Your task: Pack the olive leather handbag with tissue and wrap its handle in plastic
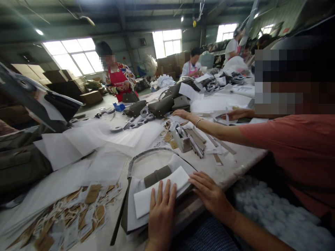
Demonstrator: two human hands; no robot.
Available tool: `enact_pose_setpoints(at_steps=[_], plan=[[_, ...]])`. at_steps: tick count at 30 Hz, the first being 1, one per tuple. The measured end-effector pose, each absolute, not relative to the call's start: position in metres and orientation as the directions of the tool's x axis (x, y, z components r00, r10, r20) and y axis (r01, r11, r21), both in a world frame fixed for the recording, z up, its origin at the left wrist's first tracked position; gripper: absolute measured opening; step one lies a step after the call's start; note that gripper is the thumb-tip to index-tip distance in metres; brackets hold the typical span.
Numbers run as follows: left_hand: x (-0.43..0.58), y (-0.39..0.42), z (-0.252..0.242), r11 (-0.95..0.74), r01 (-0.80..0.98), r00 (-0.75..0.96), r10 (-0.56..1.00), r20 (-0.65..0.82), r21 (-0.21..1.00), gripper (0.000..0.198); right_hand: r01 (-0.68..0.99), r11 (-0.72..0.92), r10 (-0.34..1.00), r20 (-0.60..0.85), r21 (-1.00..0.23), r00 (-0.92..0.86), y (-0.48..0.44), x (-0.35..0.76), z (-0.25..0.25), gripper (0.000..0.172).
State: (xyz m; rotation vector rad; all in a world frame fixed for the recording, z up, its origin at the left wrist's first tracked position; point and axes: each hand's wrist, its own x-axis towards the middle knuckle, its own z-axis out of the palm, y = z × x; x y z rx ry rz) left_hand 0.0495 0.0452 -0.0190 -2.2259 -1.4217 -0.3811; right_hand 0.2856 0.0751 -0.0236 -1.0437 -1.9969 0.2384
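A dark olive handbag (125, 212) lies at the table's near edge, partly covered by thin white sheeting. Its curved handle (146, 153) is wrapped and points away from me. Across the bag rests a white foam strip (159, 191), below an olive flap or strap (157, 175) that shows bare. My left hand (162, 209) lies flat on the strip, fingers stretched out. With extended fingers, my right hand (209, 193) touches the right end of the strip and the bag's side; nothing shows in its grasp.
Brown tags with strings (92, 193) are heaped at left, beside stacked white sheets (75, 139). A tape dispenser (181, 137) stands beyond the bag, with more olive bags (161, 106) behind. At right, a co-worker's arm (220, 130) reaches across the table; other people work farther back.
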Motion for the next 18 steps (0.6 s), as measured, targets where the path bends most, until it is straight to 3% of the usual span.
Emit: enact_pose_setpoints(at_steps=[3,5,7,9,13,18], plan=[[0.048,0.045,-0.02,-0.355,0.904,0.428,0.756,0.496,-0.24,0.063,0.452,0.275,0.937,0.341,-0.849,0.071,0.067,0.297,-0.034,0.049],[0.048,0.045,-0.02,-0.362,0.9,0.436,0.753,0.493,-0.243,0.064,0.233,0.033,0.991,0.062,-0.972,0.12,0.067,0.3,-0.041,0.064],[0.047,0.045,-0.02,-0.365,0.9,0.437,0.751,0.496,-0.24,0.064,0.054,-0.118,0.992,-0.115,-0.992,0.044,0.072,0.299,-0.04,0.076],[0.045,0.045,-0.02,-0.359,0.903,0.429,0.749,0.505,-0.234,0.062,-0.017,-0.18,0.982,-0.178,-0.984,-0.07,0.078,0.296,-0.03,0.077],[0.037,0.04,-0.021,-0.36,0.906,0.423,0.743,0.519,-0.223,0.064,-0.069,-0.232,0.95,-0.211,-0.97,-0.229,0.079,0.283,0.002,0.059],[0.026,0.034,-0.02,-0.346,0.929,0.358,0.744,0.564,-0.133,0.072,-0.418,-0.233,0.962,-0.144,-0.878,-0.233,0.064,0.249,0.024,0.05]])
